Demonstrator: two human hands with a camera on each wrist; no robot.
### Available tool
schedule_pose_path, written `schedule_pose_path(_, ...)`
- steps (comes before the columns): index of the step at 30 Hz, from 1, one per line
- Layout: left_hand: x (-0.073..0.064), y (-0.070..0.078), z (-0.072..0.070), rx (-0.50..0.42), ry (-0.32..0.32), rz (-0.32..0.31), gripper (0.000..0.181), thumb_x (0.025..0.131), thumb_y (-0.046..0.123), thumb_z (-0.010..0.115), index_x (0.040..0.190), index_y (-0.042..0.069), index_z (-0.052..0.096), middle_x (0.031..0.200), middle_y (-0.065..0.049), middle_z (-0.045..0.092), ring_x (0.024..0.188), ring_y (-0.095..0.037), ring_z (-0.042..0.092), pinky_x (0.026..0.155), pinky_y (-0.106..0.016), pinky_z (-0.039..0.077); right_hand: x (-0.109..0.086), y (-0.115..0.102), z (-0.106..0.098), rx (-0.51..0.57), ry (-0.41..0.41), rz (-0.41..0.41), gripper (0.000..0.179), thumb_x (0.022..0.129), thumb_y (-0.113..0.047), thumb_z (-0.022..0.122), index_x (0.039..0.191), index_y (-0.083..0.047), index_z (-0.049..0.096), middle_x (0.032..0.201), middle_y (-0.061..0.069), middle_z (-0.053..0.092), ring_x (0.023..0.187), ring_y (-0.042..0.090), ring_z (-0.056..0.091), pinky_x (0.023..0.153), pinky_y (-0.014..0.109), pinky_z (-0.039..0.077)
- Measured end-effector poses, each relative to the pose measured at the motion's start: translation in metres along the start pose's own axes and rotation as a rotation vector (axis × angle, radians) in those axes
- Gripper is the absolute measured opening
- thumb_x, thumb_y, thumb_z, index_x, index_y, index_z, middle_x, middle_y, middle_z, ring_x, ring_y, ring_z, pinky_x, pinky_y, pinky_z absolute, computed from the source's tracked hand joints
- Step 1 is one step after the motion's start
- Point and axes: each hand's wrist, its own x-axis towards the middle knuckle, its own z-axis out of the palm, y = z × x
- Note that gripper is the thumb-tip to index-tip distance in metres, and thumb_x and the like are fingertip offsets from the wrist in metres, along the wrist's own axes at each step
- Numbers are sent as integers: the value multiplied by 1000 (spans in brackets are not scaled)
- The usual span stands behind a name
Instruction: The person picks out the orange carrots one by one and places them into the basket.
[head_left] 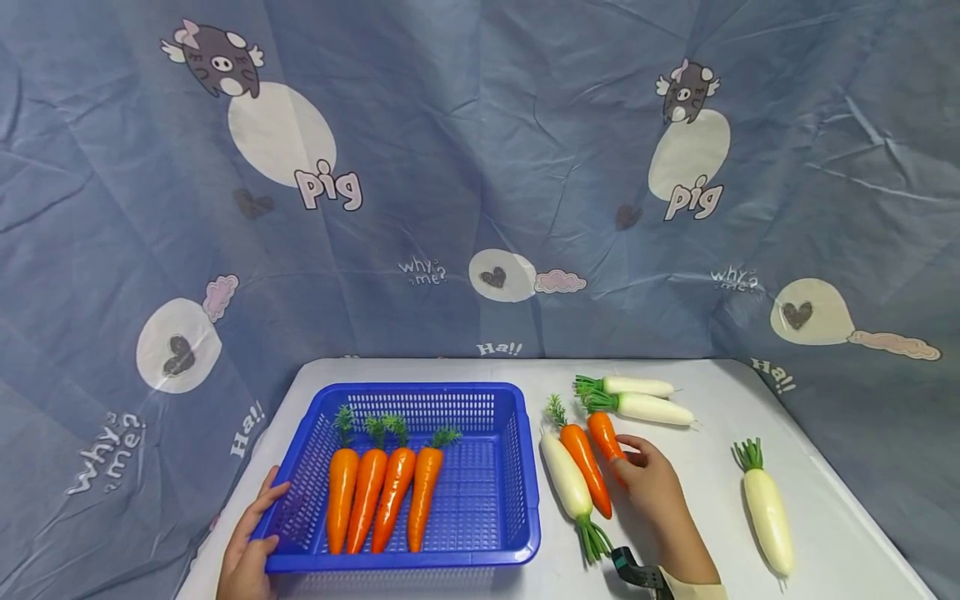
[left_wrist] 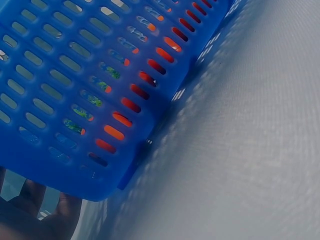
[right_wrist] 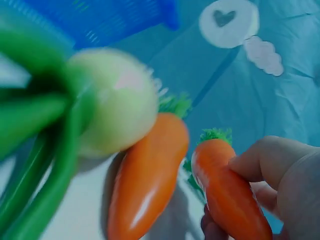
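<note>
My left hand (head_left: 251,546) holds the left rim of a blue plastic basket (head_left: 405,560), its fingers over the edge and thumb at the near corner. Inside the basket several orange carrots (head_left: 381,500) with green tops lie side by side. My right hand (head_left: 651,483) pinches another carrot (right_wrist: 227,190) between thumb and fingers, right of the basket. Just left of it lie a second loose carrot (head_left: 587,467) and a white radish (head_left: 566,475) whose leaves point toward me. In the left wrist view, the fingers (left_wrist: 67,212) touch the basket's underside edge.
Two white radishes (head_left: 652,408) lie at the back of the white table (head_left: 720,492), behind the held carrot. One more radish (head_left: 768,521) lies alone at the far right. A blue patterned cloth (head_left: 480,208) hangs behind the table.
</note>
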Motion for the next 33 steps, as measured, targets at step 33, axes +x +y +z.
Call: schedule_pose_path(33, 1, 0, 1, 11, 15, 0, 83, 81, -15, 23, 160, 6, 36, 175, 15, 7, 163, -22, -5, 128, -57, -1, -31, -55, 13, 481, -105, -15, 44, 100, -4, 62, 144, -4, 57, 114, 16, 64, 105, 28, 65, 88, 37, 59)
